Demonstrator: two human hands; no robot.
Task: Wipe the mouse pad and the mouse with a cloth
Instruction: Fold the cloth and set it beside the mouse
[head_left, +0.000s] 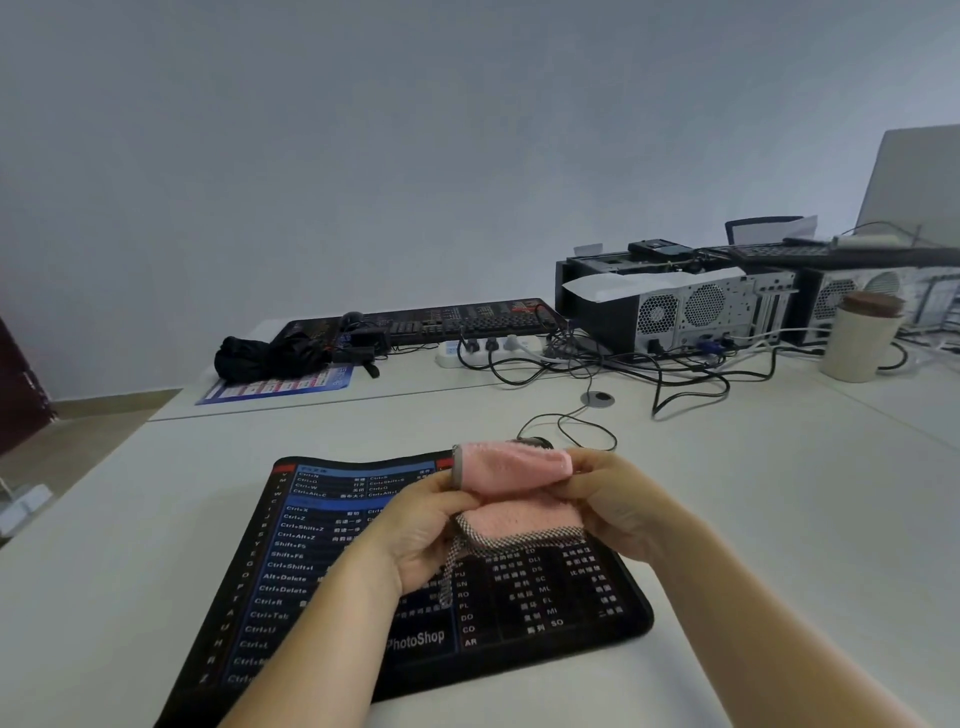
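Observation:
A black mouse pad (291, 571) printed with shortcut tables lies on the white desk in front of me. Above it both hands hold a pink cloth (514, 470) with a grey checked edge. My left hand (421, 530) grips its left side and my right hand (618, 499) pinches its right end. The cloth is folded between them, clear of the pad. Just behind the cloth only a dark sliver of the mouse (535, 442) shows, at the pad's far edge, with its cable (576, 415) looping back to a desk grommet.
Farther back stand a keyboard (467, 317), a power strip (493, 351) with tangled cables, a black bundle (270, 353), two computer towers (675, 306) and a cream lidded mug (860, 338) at the right. White desk surface (779, 519) lies right of the pad.

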